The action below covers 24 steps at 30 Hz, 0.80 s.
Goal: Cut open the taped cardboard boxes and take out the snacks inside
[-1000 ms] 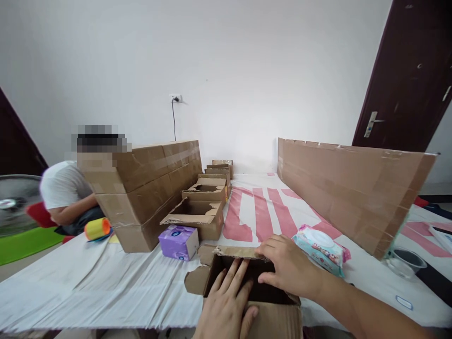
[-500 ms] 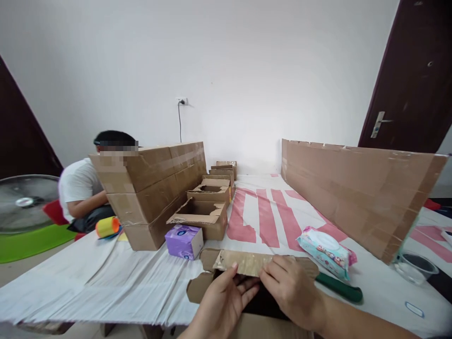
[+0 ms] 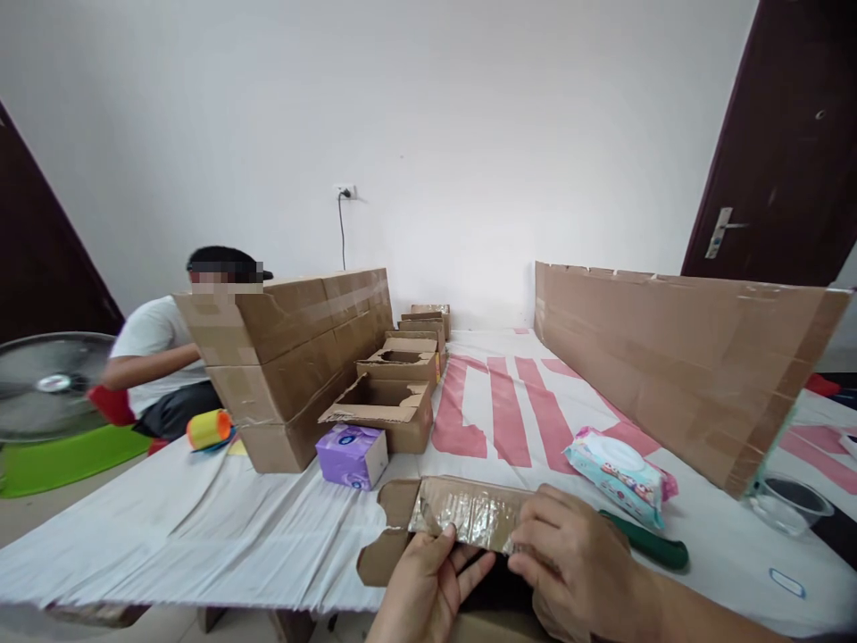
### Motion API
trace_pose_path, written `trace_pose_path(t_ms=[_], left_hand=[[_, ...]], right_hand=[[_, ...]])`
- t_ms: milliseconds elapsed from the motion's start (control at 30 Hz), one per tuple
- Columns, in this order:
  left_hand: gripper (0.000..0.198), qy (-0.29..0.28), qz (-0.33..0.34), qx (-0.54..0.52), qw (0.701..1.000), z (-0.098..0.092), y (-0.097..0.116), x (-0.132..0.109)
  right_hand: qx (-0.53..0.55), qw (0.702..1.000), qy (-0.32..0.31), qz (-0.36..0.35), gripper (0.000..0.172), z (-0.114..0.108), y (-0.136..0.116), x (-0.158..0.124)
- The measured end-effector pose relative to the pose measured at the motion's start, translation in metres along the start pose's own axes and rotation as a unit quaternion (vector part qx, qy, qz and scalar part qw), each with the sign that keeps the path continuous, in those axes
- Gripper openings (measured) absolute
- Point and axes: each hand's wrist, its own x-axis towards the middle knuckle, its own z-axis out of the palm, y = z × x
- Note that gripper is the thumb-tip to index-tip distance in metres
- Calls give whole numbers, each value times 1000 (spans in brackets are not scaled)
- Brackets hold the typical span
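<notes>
An open cardboard box stands at the near edge of the table, its flaps spread and its inside dark. Clear shiny tape covers the box's far flap. My left hand grips that flap's near edge, thumb on top and fingers beneath. On the right end of the same flap, my right hand pinches the edge with bent fingers. A green-handled tool lies just beyond my right hand, its other end hidden. Behind it rests a pack of wet wipes.
A purple tissue pack sits before a row of open cardboard boxes. Stacked cartons form a left wall; a cardboard panel stands right. A clear plastic tub is at right. Another person sits beyond the cartons.
The taped flap has tipped toward me, showing more of its taped face. My right hand has shifted slightly right and nearer. The seated person's arm has risen.
</notes>
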Motion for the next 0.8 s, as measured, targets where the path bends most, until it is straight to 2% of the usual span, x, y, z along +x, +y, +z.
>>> trace_pose_path(t_ms=[167,400,800], left_hand=[[50,8,22,-9,1000,4,-1,3],[55,-13,49,-2,999,7,1,3],[53,-7,56,1,998,7,0,3]], right_hand=[[-21,998,14,54,10,-13,20,-8],[-36,998,19,44,17,-8,22,-9],[-37,998,23,37,20,-6,23,-9]])
